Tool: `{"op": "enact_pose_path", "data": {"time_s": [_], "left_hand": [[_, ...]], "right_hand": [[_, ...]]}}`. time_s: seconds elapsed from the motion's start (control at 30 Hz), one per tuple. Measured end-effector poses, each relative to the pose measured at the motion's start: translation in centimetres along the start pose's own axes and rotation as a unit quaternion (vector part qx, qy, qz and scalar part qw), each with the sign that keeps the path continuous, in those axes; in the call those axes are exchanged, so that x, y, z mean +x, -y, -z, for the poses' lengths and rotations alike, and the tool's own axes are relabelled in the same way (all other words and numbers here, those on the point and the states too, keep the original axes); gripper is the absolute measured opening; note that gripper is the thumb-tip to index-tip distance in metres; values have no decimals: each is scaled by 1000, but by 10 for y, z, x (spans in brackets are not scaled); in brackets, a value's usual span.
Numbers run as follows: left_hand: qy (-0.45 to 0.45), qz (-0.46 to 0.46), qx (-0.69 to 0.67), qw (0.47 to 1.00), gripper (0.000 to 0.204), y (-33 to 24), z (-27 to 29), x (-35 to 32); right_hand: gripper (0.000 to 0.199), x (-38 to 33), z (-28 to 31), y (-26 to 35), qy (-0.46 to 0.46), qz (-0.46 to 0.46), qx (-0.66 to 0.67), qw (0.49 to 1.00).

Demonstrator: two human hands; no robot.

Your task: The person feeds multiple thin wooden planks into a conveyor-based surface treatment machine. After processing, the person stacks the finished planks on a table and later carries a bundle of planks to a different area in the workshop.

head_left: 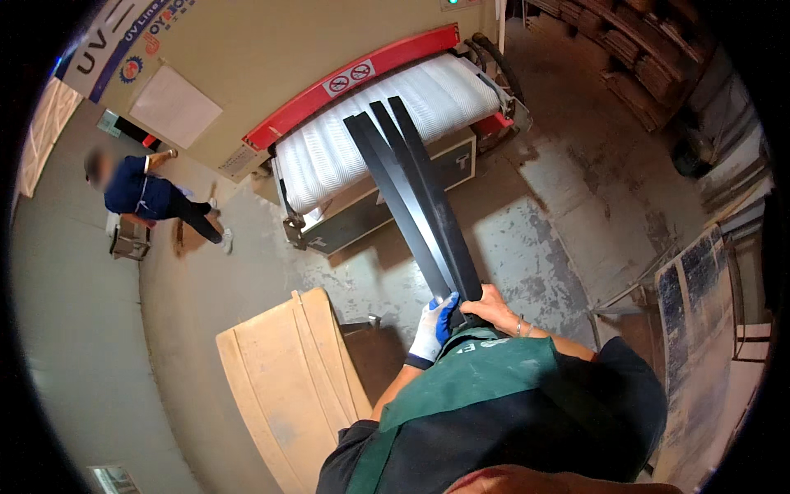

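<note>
Several long black strips, like lengths of board or trim, reach away from my body. Their far ends stand over the white ribbed conveyor belt of a machine; whether they touch it I cannot tell. My left hand, in a white and blue glove, is closed on the near end of the left strip. Bare, with a bracelet at the wrist, my right hand grips the near end of the right strip. Both hands are close together in front of my green apron.
A red bar crosses the machine above the belt. Light brown boards lie low at my left. Another person in dark clothes stands at far left. Brown stacked boards are at far right, and a large stained panel is at right.
</note>
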State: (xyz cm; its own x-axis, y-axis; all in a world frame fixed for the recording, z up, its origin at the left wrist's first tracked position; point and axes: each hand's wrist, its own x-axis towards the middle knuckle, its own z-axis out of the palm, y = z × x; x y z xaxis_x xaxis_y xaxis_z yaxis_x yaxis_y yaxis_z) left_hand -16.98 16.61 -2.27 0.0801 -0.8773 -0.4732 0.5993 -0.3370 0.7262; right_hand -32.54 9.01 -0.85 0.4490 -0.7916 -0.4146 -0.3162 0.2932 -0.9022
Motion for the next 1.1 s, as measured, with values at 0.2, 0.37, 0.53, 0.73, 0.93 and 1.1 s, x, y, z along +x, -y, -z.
{"op": "enact_pose_path", "data": {"time_s": [0.2, 0.37, 0.53, 0.73, 0.93, 1.1], "left_hand": [[-81, 12, -72, 994, 22, -24, 19, 5], [-85, -62, -1, 994, 26, -41, 19, -3], [-85, -61, 33, 994, 32, -54, 20, -1], [-24, 64, -66, 995, 38, -61, 64, 33], [74, 99, -218, 968, 47, -70, 66, 72], [95, 96, -254, 958, 49, -79, 70, 98]], "right_hand": [[21, 13, 9, 2, -3, -29, 177, 984], [29, 25, 9, 12, -9, -40, 204, 978], [38, 56, 16, -7, -18, 32, 229, 973], [35, 86, 38, 23, 53, -22, 285, 957], [27, 124, 60, 22, 104, -48, 382, 917], [33, 146, 73, 33, 127, -57, 423, 895]]}}
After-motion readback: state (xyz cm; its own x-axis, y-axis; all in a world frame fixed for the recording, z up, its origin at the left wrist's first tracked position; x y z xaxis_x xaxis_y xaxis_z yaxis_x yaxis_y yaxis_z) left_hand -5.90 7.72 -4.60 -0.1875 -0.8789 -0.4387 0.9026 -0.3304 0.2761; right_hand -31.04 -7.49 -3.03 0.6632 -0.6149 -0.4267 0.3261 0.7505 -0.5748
